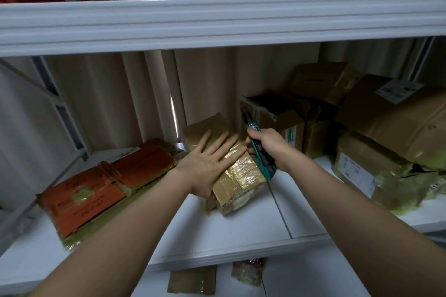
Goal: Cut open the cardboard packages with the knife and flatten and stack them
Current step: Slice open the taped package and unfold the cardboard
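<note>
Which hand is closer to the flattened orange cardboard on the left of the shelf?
Left. The left hand rests flat on the brown taped package beside the flattened orange cardboard; the right hand, gripping the green knife, is farther.

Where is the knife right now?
In the head view, the green knife is gripped in the right hand, right of centre, just beside the taped package the left hand presses on.

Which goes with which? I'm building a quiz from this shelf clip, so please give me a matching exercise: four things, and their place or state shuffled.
Things:
1. left hand
2. knife
3. orange flattened boxes
4. open box

States:
A. lying flat at the shelf's left
B. gripped in the right hand
C. pressing flat on the taped package
D. standing behind the right hand

Pairs: 1-C, 2-B, 3-A, 4-D
</note>
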